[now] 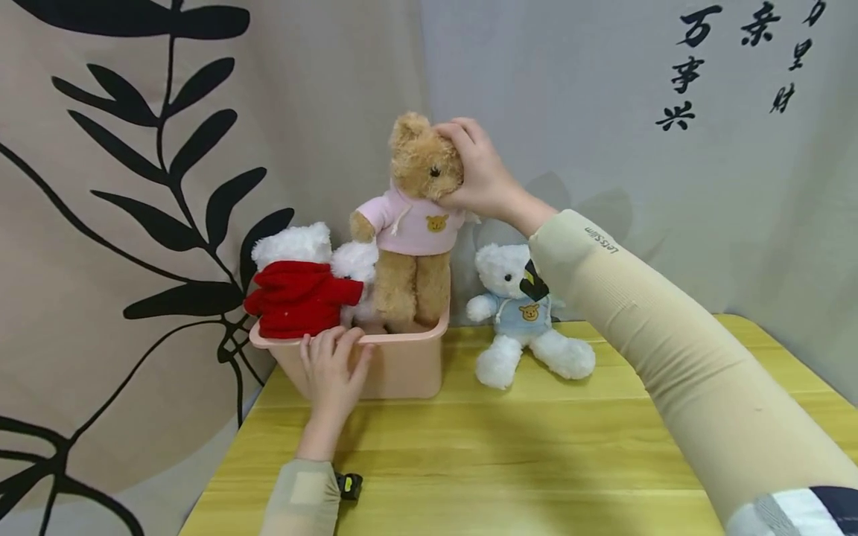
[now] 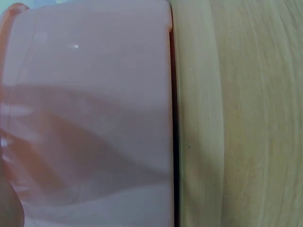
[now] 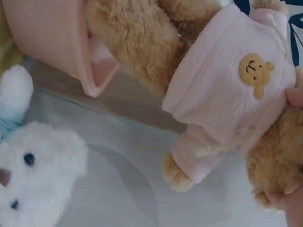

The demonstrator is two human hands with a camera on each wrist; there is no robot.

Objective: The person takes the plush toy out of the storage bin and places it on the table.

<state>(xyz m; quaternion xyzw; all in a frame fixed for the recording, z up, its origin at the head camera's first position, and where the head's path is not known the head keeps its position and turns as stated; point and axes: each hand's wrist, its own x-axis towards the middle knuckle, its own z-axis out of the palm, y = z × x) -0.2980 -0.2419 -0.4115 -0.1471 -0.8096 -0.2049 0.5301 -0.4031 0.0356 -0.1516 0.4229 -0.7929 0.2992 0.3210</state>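
Right hand [image 1: 479, 173] grips brown bear's [image 1: 415, 223] head, arm stretched forward (bear upright in pink bin [image 1: 402, 361]). Left hand [image 1: 333, 365] lies flat on bin's front rim, fingers straight.

Brown bear [image 3: 142, 52] in pink hoodie [image 3: 227, 94], legs inside pink bin [image 3: 57, 42].

Brown teddy bear [image 1: 415, 223] in pink hoodie, upright, legs inside pink plastic bin [image 1: 402, 365] on the table
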